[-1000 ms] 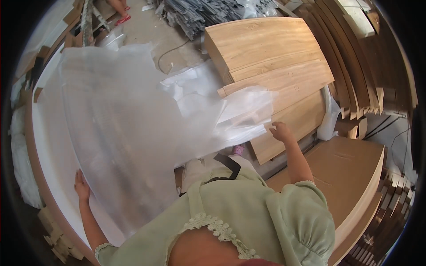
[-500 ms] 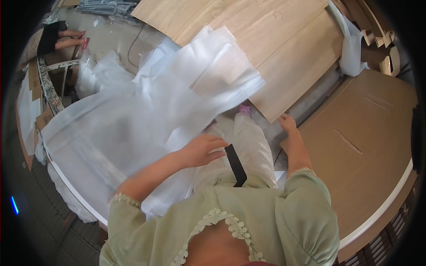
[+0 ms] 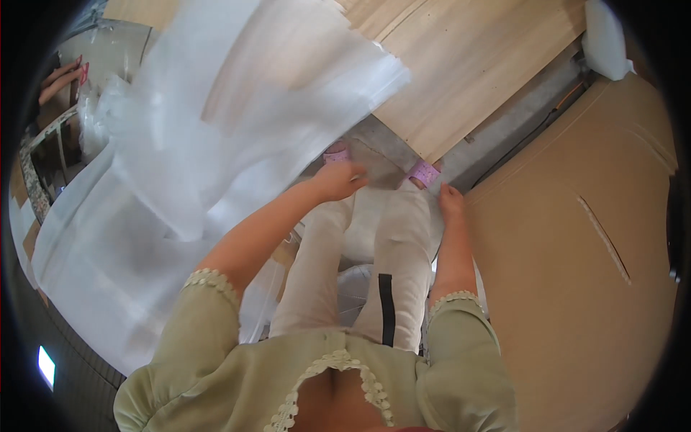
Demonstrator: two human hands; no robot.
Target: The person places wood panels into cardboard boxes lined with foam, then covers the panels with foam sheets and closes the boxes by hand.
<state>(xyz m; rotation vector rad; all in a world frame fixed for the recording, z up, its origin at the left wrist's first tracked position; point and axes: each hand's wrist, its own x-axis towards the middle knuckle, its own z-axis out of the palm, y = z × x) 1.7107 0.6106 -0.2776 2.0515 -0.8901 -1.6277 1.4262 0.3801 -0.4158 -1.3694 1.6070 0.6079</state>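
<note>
My left hand (image 3: 338, 181) is held over my left foot with its fingers loosely apart and nothing visible in them. It is close to the lower edge of a stack of thin white packing sheets (image 3: 288, 86), whose upper part is raised and smeared by motion. My right hand (image 3: 452, 201) is beside the left edge of a large brown cardboard sheet (image 3: 554, 309). Its fingers are curled together; whether they hold anything cannot be made out. Just beyond it lies the corner of a light wooden panel (image 3: 461, 86), apart from the fingers.
More white sheeting (image 3: 93, 266) spreads over the surface on my left. A rolled white wrap (image 3: 606, 43) stands at the far right. Grey floor (image 3: 504, 108) shows between panel and cardboard. Another person's legs (image 3: 61, 81) are at the far left. A black strap (image 3: 387, 309) hangs at my waist.
My right hand has come away from the wooden panel's corner to the cardboard's edge. My left hand has reached forward. The white sheets have swung up and left, and my view has shifted.
</note>
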